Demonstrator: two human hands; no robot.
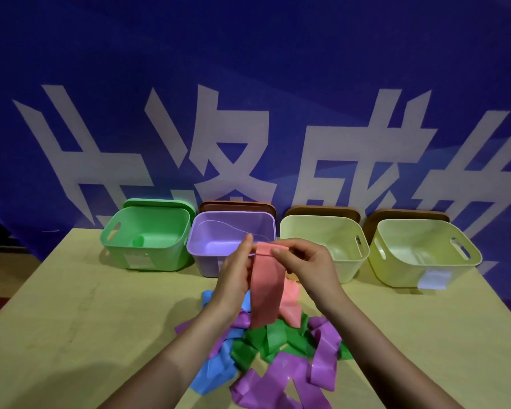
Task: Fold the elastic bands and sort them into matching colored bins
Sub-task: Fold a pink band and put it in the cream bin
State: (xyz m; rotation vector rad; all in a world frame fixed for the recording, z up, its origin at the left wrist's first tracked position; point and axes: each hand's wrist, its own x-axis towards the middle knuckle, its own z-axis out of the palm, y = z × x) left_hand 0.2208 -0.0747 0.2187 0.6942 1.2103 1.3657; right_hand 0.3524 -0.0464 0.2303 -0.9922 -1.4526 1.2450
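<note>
Far left of the row along the upper edge of the counter (71, 305), I see a green bin (146, 237), open, with a small green piece lying on its floor and a pale label on its front wall. Next right, a purple bin (219, 234), also open; I can't tell what, if anything, lies inside.

Centre frame, my left hand (233, 273) is raised in front of the purple bin, fingers (247, 242) brought together on the left top corner of a pink band (266, 290). The band hangs down flat from that top edge, a smooth matte salmon strip with a narrow doubled-over lip at the top. Its lower end reaches the pile. A second pink length shows just behind and right of it; whether it is the same band I cannot tell.

Below, in the lower centre, a loose pile: blue bands (216, 370) at the left, green bands (266, 340) in the middle, purple bands (286, 376) at the front and right, all crumpled and overlapping on the counter.

My right hand (307, 267) pinches the band's right top corner, thumb and forefinger clamped on it, other fingers curled.

Right of the hands, a pale yellow bin (322, 234), then a second yellow bin (425, 249) with a white label, at the far right. Behind everything, a blue banner (248, 69) with large white characters.
</note>
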